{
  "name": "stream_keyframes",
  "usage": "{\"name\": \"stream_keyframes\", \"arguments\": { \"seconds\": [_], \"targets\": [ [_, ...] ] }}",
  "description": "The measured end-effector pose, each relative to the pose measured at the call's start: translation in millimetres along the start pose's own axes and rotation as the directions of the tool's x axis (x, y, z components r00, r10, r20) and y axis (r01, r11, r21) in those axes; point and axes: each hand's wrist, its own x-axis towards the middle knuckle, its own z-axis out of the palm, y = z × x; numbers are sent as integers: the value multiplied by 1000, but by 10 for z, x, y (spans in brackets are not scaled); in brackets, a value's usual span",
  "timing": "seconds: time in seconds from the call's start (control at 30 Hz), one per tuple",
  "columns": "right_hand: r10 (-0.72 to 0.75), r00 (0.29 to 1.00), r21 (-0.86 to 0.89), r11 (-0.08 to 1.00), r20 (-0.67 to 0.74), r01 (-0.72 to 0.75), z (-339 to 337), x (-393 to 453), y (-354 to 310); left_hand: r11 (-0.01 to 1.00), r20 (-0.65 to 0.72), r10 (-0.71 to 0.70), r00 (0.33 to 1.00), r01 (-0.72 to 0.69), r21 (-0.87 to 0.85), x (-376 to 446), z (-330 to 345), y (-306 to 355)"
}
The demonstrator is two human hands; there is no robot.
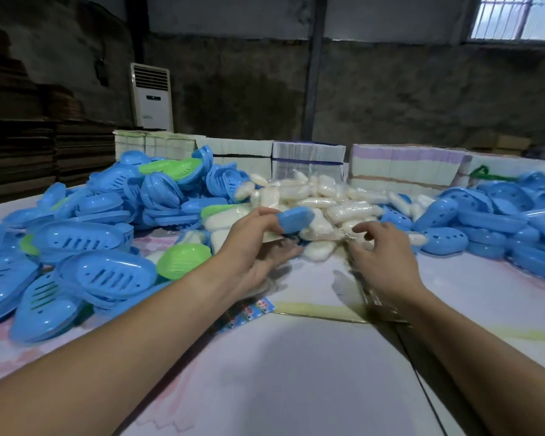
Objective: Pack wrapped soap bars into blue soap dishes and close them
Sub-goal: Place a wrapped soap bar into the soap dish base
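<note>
A pale table (296,372) is seen nearest, crossed by a strip of yellowish tape (321,311), with a small printed card (252,311) lying under the left forearm. Further in, a blue dish (294,219) is held by the left hand (258,253), pinched between thumb above and fingers below, just over the near edge of the soap pile (321,199); whether the dish is closed cannot be told through the blur. To its right, the right hand (381,250) is held palm down at the same edge, fingers loosely curled onto the wrapped bars; it seems to be touching clear wrapping, but no firm hold on a bar can be made out. Open blue dishes (85,240) are heaped on the left, mixed with a few green ones (183,261). Another blue heap (501,215) is spread on the right. Behind the soap, bundled stacks (309,158) are lined up, and an air conditioner (151,96) is stood against the dark wall.
</note>
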Motion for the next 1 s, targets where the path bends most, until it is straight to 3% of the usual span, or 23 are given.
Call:
{"name": "stream_keyframes", "arguments": {
  "seconds": [0.1,0.17,0.23,0.27,0.3,0.33,0.37,0.4,0.47,0.57,0.67,0.73,0.83,0.93,1.0],
  "targets": [
    [125,981,-302,950,145,-76,-83,92,176,983,32,-54,998,59,-172,-49,21,-42],
    [203,937,-446,893,283,-58,-91,127,249,987,38,-56,998,61,-148,-42,21,-89],
    [219,925,-462,885,311,-54,-66,139,253,1000,45,-24,999,25,-8,-54,21,-148],
    [211,935,-462,885,286,-59,-58,147,241,987,56,33,998,-42,157,-71,7,-178],
    [205,945,-476,877,255,-62,-54,153,226,911,77,125,989,-145,385,-86,-23,-205],
    [206,951,-498,865,231,-66,-54,153,213,774,130,219,967,-253,580,-102,-47,-235],
    [211,953,-517,853,215,-73,-56,154,205,647,197,279,940,-335,685,-113,-65,-260],
    [217,954,-525,847,206,-79,-58,154,201,597,232,295,927,-368,713,-123,-69,-277],
    [216,956,-508,857,198,-88,-66,160,200,631,236,287,929,-368,683,-160,-52,-292],
    [196,965,-419,902,175,-107,-108,184,227,794,159,214,964,-267,546,-176,16,-305],
    [186,980,-269,949,62,-163,-161,181,277,964,38,-29,999,18,266,-159,51,-296],
    [257,966,-118,959,-7,-256,-192,179,282,981,12,-187,982,186,52,-141,57,-269],
    [389,921,183,908,-35,-377,-248,186,243,942,-3,-325,946,323,-89,-148,82,-232],
    [451,892,518,762,3,-387,-280,150,98,943,-22,-317,948,313,-111,-124,67,-236],
    [443,893,647,659,79,-384,-276,85,-83,954,-13,-284,959,281,-102,-134,65,-238]
  ]
}}
